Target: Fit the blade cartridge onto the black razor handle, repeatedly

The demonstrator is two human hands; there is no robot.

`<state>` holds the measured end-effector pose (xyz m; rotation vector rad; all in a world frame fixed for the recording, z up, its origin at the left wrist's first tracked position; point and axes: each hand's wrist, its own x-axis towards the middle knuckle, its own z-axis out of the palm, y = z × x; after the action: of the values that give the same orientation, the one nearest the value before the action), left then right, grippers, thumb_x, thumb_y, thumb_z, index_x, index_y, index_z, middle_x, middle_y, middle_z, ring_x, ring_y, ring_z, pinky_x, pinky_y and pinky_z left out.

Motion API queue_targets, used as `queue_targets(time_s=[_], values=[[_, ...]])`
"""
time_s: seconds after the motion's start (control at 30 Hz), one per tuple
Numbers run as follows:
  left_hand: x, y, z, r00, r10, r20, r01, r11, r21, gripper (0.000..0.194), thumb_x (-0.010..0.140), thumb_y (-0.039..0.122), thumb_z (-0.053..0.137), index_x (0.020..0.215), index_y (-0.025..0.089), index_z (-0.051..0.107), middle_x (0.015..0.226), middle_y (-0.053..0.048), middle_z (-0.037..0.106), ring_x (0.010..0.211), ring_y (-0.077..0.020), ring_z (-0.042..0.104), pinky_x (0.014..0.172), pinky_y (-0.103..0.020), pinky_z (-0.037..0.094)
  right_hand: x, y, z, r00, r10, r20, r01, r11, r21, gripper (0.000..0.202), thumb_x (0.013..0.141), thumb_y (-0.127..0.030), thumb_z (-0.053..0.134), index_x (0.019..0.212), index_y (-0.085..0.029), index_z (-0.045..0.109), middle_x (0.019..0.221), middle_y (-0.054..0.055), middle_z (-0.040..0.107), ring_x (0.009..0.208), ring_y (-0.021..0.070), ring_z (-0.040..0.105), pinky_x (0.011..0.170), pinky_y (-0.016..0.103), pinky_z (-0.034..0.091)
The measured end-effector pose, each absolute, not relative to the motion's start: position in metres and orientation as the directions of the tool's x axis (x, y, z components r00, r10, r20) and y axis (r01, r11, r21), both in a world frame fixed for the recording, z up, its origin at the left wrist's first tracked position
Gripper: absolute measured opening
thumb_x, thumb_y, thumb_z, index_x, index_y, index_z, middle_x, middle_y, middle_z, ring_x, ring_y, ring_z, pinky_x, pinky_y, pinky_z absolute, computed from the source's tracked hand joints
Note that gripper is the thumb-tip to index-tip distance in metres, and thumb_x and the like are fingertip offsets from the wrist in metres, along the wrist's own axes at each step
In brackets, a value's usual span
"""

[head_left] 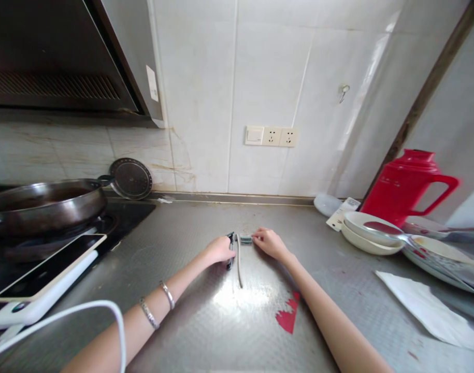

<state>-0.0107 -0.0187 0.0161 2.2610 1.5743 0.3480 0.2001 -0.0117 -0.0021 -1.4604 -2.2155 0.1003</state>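
My left hand [220,249] is closed around a slim dark object [230,252] standing on the metal counter; what it is cannot be made out. Just right of it lies a thin grey-beige stick or cord [239,264], pointing toward me. A small greenish-grey piece [245,240] lies between the top of that cord and my right hand [268,242]. The curled fingers of my right hand are at the right end of this small piece; whether they grip it is too small to tell. Two silver bracelets [157,305] circle my left wrist and forearm.
A torn red piece [287,317] lies near my right forearm. At left are a pan [46,204] on the stove, a phone [52,267] on a white device and a white cable [85,306]. Bowls [371,241], a red jug [402,186] and white paper [427,308] are at right.
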Motion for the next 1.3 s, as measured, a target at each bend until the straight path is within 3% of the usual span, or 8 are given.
queue_targets(time_s=[0.13, 0.3, 0.47, 0.73, 0.93, 1.03, 1.2, 1.3], values=[[-0.010, -0.018, 0.013, 0.361, 0.932, -0.008, 0.844, -0.323, 0.429, 0.016, 0.063, 0.020, 0.057, 0.047, 0.016, 0.056, 0.045, -0.004, 0.054, 0.056, -0.0184, 0.058, 0.051, -0.023, 0.037, 0.197, -0.009, -0.002, -0.306, 0.862, 0.405, 0.793, 0.466, -0.392, 0.026, 0.082, -0.027, 0.047, 0.083, -0.020, 0.072, 0.079, 0.005, 0.065, 0.070, 0.0139, 0.057, 0.064, 0.022, 0.038], [-0.007, -0.018, 0.014, 0.345, 0.934, 0.089, 0.832, -0.348, 0.431, 0.023, 0.071, 0.025, 0.052, 0.052, 0.015, 0.058, 0.048, -0.005, 0.056, 0.054, -0.0166, 0.057, 0.051, -0.023, 0.034, 0.181, -0.006, 0.003, -0.132, 0.872, 0.471, 0.640, 0.437, -0.632, 0.031, 0.080, -0.034, 0.048, 0.088, -0.015, 0.072, 0.076, 0.008, 0.068, 0.065, 0.0154, 0.057, 0.061, 0.025, 0.043], [-0.001, -0.018, 0.018, 0.307, 0.921, 0.240, 0.797, -0.387, 0.463, 0.033, 0.079, 0.034, 0.048, 0.057, 0.013, 0.061, 0.056, -0.008, 0.062, 0.056, -0.0163, 0.057, 0.052, -0.024, 0.032, 0.158, -0.012, 0.011, 0.028, 0.966, 0.258, 0.399, 0.226, -0.889, 0.052, 0.073, -0.046, 0.055, 0.107, -0.007, 0.064, 0.071, 0.008, 0.066, 0.050, 0.0125, 0.052, 0.038, 0.021, 0.037], [0.007, -0.025, 0.019, 0.332, 0.900, 0.283, 0.728, -0.435, 0.530, 0.031, 0.080, 0.032, 0.048, 0.060, 0.012, 0.062, 0.057, -0.006, 0.062, 0.053, -0.0136, 0.053, 0.053, -0.023, 0.032, 0.144, -0.019, 0.010, -0.031, 0.988, 0.150, 0.253, 0.153, -0.955, 0.033, 0.067, -0.040, 0.059, 0.079, -0.011, 0.069, 0.062, 0.004, 0.063, 0.050, 0.0099, 0.051, 0.033, 0.015, 0.032], [0.008, -0.029, 0.019, 0.397, 0.882, 0.252, 0.686, -0.468, 0.558, 0.046, 0.074, 0.054, 0.050, 0.061, 0.012, 0.063, 0.055, -0.003, 0.060, 0.051, -0.0132, 0.052, 0.050, -0.023, 0.031, 0.155, -0.014, 0.016, 0.096, 0.983, 0.158, 0.302, 0.122, -0.945, 0.030, 0.067, -0.035, 0.053, 0.078, -0.011, 0.068, 0.059, 0.001, 0.059, 0.049, 0.0097, 0.049, 0.035, 0.015, 0.033], [0.008, -0.036, 0.023, 0.426, 0.894, 0.137, 0.757, -0.436, 0.488, 0.041, 0.071, 0.053, 0.055, 0.060, 0.014, 0.063, 0.055, -0.003, 0.060, 0.053, -0.0139, 0.055, 0.050, -0.023, 0.032, 0.179, -0.009, 0.020, 0.173, 0.963, 0.209, 0.462, 0.108, -0.880, 0.032, 0.071, -0.034, 0.046, 0.076, -0.011, 0.069, 0.055, 0.001, 0.057, 0.047, 0.0099, 0.049, 0.038, 0.016, 0.033], [0.009, -0.053, 0.031, 0.395, 0.918, 0.039, 0.885, -0.392, 0.252, 0.027, 0.074, 0.038, 0.054, 0.067, 0.015, 0.066, 0.069, -0.008, 0.067, 0.069, -0.0197, 0.063, 0.056, -0.024, 0.039, 0.234, -0.010, 0.011, 0.200, 0.921, 0.334, 0.812, 0.035, -0.582, 0.030, 0.073, -0.029, 0.047, 0.068, -0.009, 0.069, 0.054, 0.006, 0.061, 0.054, 0.0121, 0.053, 0.048, 0.018, 0.032], [0.013, -0.061, 0.035, 0.377, 0.926, 0.010, 0.911, -0.373, 0.174, 0.031, 0.076, 0.040, 0.051, 0.075, 0.014, 0.067, 0.080, -0.013, 0.068, 0.079, -0.0246, 0.064, 0.062, -0.028, 0.044, 0.260, -0.018, 0.000, 0.190, 0.928, 0.320, 0.884, -0.020, -0.467, 0.029, 0.074, -0.026, 0.047, 0.066, -0.009, 0.069, 0.055, 0.008, 0.063, 0.055, 0.0124, 0.053, 0.049, 0.019, 0.030]])
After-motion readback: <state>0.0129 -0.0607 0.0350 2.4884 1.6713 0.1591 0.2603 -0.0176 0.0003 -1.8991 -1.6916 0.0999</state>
